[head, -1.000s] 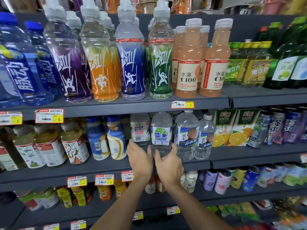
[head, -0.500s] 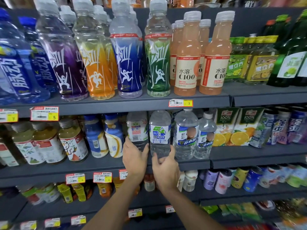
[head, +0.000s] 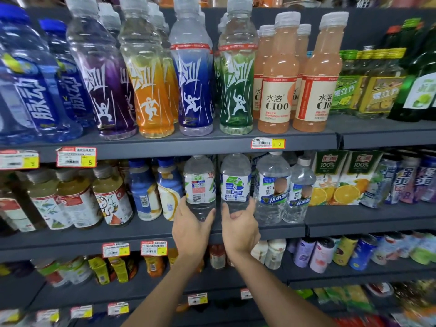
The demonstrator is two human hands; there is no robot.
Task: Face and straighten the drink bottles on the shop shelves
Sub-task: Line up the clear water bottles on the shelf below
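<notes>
Left hand (head: 191, 228) curls its fingers (head: 182, 205) round a clear bottle (head: 199, 185), barcode outward; right hand (head: 240, 228) clasps the blue-labelled bottle (head: 236, 182) beside it, narrowly apart, near the shelf (head: 146, 232) edge.

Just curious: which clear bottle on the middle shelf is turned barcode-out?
The leftmost clear bottle, gripped by the left hand; the other three show no striped barcode.

The left bottle (head: 199, 185) stands beside the right bottle (head: 236, 182) on the shelf (head: 146, 232).

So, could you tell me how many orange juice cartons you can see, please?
2, side by side on the middle shelf: left carton, right carton. Others may hide behind.
</notes>
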